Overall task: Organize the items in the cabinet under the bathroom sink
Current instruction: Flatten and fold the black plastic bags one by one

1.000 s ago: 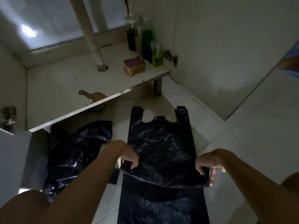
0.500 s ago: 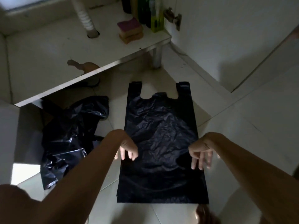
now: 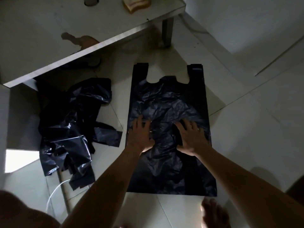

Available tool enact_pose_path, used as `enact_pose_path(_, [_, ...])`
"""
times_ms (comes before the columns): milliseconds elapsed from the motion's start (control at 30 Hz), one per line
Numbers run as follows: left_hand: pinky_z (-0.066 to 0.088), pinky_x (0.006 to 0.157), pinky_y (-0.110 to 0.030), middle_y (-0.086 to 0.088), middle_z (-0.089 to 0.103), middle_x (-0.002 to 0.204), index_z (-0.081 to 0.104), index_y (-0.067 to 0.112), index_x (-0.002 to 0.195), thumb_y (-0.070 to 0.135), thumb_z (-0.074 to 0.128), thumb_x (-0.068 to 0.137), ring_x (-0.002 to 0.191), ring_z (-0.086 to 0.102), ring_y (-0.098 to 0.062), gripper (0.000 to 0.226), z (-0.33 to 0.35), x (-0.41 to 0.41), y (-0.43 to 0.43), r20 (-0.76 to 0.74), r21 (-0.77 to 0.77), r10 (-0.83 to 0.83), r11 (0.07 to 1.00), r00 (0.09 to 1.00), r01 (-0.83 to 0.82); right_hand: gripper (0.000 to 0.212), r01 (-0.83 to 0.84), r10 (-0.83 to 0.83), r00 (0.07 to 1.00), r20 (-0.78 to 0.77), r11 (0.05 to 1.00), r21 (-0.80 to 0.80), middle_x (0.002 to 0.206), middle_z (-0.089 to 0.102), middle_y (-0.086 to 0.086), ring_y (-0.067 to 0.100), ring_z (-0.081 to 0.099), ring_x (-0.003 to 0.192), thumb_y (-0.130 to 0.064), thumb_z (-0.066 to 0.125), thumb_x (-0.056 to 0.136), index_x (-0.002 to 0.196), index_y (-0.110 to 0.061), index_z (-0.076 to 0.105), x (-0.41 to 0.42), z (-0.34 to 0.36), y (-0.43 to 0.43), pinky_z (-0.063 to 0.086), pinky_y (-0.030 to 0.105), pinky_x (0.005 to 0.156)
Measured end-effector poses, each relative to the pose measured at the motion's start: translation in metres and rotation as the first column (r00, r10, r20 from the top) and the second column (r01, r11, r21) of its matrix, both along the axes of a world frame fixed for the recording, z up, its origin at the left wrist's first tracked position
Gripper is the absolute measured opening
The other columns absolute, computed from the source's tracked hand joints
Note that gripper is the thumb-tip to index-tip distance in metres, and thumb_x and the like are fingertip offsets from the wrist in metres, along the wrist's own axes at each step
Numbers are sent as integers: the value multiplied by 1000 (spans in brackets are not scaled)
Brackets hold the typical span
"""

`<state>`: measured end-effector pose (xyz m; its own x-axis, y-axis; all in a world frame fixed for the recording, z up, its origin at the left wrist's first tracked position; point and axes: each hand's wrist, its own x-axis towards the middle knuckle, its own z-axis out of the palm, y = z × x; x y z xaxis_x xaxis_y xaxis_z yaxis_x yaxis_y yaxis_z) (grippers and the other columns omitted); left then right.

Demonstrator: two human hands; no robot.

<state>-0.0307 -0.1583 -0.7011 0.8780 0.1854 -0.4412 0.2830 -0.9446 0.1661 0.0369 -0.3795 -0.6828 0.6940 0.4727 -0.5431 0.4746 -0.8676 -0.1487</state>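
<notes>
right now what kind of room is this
Likely a bathroom floor at an open under-sink cabinet: white floor tiles, a low cabinet shelf with a pipe hole, and a sponge on it.

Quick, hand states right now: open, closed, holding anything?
Left hand: open, fingers spread flat, pressing on the black plastic bag.
Right hand: open, flat on the same bag, holding nothing.
</notes>
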Motion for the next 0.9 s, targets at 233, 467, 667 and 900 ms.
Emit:
enact_pose_path(233, [29, 117, -47, -9, 3, 162, 20, 33, 153, 47, 77, 74, 148, 11, -32, 98, 12, 14, 21, -191, -144, -32, 990, 981, 4, 102, -92, 53, 987, -151, 958, -270, 159, 8, 11, 41, 19, 144, -50, 73, 77, 153, -31, 6, 22, 17, 27, 33, 60, 110])
enact_pose_path(467, [47, 92, -42, -6, 52, 124, 61, 29, 113, 37, 63, 82, 116, 50, -29, 32, 100, 55, 120, 245, 276, 108, 945, 963, -176, 53, -173, 176, 970, -167, 984, 36, 139, 54, 7, 28, 54, 122, -43, 60, 90, 138, -25, 49, 53, 55, 128, 46, 39, 101])
enact_pose_path(667, [40, 98, -49, -11, 52, 131, 60, 22, 124, 34, 69, 84, 122, 50, -33, 43, 124, 22, 193, 126, 374, 411, 823, 903, -427, 48, -338, 406, 877, -258, 902, 269, 143, 52, 3, 24, 53, 126, -25, 58, 95, 142, -28, 49, 8, 54, 207, 46, 33, 102])
enact_pose_path(900, [51, 78, -37, -10, 70, 95, 67, 19, 97, 16, 65, 82, 88, 69, -32, 15, 139, -8, 221, 339, 257, 380, 843, 861, -473, 64, -483, 499, 840, -211, 866, 128, 161, 19, 2, 34, 30, 141, -35, 56, 95, 153, -30, 30, -51, 18, 232, 31, 43, 116])
